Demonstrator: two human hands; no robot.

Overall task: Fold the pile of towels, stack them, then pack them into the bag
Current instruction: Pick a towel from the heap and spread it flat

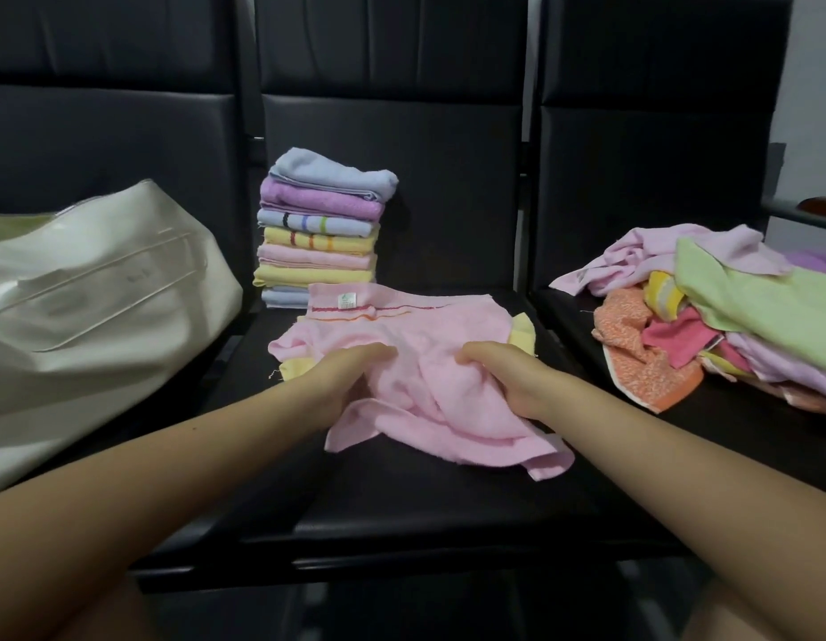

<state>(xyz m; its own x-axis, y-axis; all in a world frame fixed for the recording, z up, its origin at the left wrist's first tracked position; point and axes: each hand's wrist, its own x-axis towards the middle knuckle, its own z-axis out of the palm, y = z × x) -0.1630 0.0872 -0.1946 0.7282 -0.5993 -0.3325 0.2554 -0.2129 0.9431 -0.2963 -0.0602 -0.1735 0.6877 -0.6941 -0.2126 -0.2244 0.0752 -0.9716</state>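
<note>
Head view, both hands at work on one towel. The fingers (376, 351) of the left hand (351, 377) curl down into the pink towel (429, 363) and bunch its cloth; the fingertips are buried in the folds, so only the knuckles and the back of the hand show. The right hand (508, 377) mirrors it — its fingers (471, 356) are clamped on a gathered ridge of the same towel, just beside the left hand, with a narrow strip of crumpled cloth between the two. The pink towel spreads outward from both grips: its far edge, bearing a small white label and thin red and orange stripes, lies flat, while its near edge hangs rumpled toward the viewer. A yellow towel (522, 333) lies beneath it, showing only at the left and right corners. Both rest on the black middle seat (402, 511), which serves as the surface. At the far left of this seat stands the stack of folded towels (321, 229) — blue, purple, striped, yellow and pink layers — its base touching or just behind the pink towel's far edge. On the left seat lies the white bag (92, 307), slumped on its side. On the right seat (679, 437), well apart from the hands, sits the unfolded pile (725, 316) of pink, green, orange and yellow towels.
</note>
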